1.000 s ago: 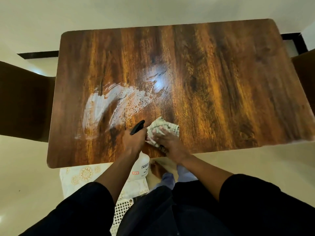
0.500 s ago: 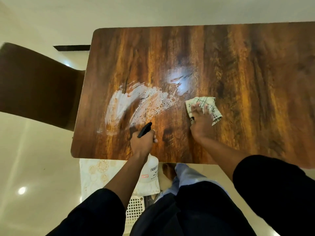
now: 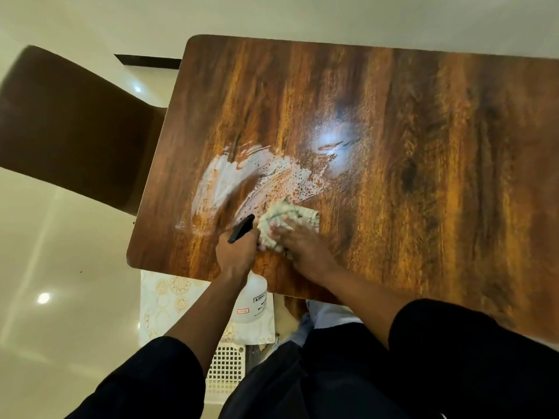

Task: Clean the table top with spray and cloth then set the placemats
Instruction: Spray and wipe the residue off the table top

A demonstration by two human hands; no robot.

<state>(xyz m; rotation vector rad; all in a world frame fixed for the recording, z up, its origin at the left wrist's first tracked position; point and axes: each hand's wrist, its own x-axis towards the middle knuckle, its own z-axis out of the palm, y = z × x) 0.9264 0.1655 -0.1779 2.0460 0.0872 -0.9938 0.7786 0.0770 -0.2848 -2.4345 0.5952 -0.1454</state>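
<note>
Right hand (image 3: 302, 247) presses a crumpled green-and-white patterned cloth (image 3: 287, 220) flat-fingered onto the glossy brown wood-grain table top (image 3: 408, 176), at the near edge of a white smeared spray film (image 3: 242, 179). Left hand (image 3: 237, 252) grips a white plastic spray bottle with black nozzle (image 3: 257, 300) at the table's near edge. Cream gold-patterned placemats (image 3: 169, 300), apparently stacked, lie below the table edge.

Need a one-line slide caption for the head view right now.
Right hand presses cloth on wooden table; left hand holds spray bottle.

A dark brown chair (image 3: 75, 128) stood at nine o'clock, just beside the wooden top's short edge. Glossy cream floor (image 3: 60, 267) spread below it, catching round light reflections. At six o'clock sat a white lattice basket (image 3: 225, 368), partly hidden.
</note>
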